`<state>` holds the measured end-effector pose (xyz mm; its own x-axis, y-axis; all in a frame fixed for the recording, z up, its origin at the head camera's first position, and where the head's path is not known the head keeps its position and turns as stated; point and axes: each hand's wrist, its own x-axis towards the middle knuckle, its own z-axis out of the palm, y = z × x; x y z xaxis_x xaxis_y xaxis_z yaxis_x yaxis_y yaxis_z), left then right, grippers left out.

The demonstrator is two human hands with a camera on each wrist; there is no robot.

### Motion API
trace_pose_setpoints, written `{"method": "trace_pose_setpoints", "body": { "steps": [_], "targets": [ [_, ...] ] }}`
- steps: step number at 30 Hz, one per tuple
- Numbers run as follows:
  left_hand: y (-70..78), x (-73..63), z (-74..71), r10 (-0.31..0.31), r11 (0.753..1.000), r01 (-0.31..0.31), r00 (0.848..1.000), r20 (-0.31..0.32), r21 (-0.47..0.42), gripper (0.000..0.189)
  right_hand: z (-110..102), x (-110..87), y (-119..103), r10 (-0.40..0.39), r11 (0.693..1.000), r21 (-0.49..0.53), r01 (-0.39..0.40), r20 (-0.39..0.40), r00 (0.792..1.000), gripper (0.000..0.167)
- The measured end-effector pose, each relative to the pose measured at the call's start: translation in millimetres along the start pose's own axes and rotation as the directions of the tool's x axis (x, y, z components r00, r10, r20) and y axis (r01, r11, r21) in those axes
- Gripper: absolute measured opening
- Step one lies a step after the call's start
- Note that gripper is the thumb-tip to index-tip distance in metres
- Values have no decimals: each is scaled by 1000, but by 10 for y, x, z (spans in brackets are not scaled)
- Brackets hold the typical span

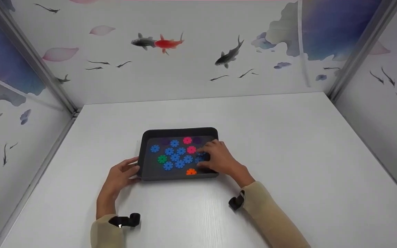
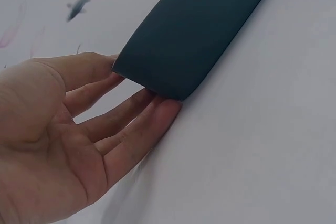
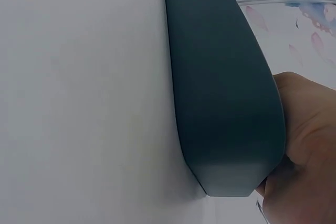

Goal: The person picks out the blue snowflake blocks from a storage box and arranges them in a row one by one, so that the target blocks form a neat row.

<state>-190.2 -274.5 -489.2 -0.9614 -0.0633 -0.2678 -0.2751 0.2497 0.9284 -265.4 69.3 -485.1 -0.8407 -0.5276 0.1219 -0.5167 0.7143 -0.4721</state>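
Note:
A dark rectangular tray holds several notched plastic discs, like flower-shaped building pieces. Most are blue discs, with pink discs, a green disc, an orange disc and dim purple discs among them. At the tray's left side, my left hand grips the wall, thumb on the rim and fingers low on the outside. Over the tray's right part, my right hand reaches in with thumb and forefinger spread around blue discs. The tray wall hides its fingertips in the right wrist view.
The tray rests on a white table. A white back wall printed with fish and petals stands behind it, with printed side panels left and right. Black wrist cameras sit at both beige cuffs.

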Motion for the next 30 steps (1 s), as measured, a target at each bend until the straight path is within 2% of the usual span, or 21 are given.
{"method": "trace_pose_setpoints", "body": {
  "steps": [14,30],
  "targets": [
    [-22,17,2,-1,1000,1,1000,-1,-14,49,84,22,-16,-6,996,-93,2,-48,999,37],
    [-39,36,17,-2,1000,2,1000,3,-29,49,82,20,-18,8,993,-119,-12,-32,999,33]
  ]
}}
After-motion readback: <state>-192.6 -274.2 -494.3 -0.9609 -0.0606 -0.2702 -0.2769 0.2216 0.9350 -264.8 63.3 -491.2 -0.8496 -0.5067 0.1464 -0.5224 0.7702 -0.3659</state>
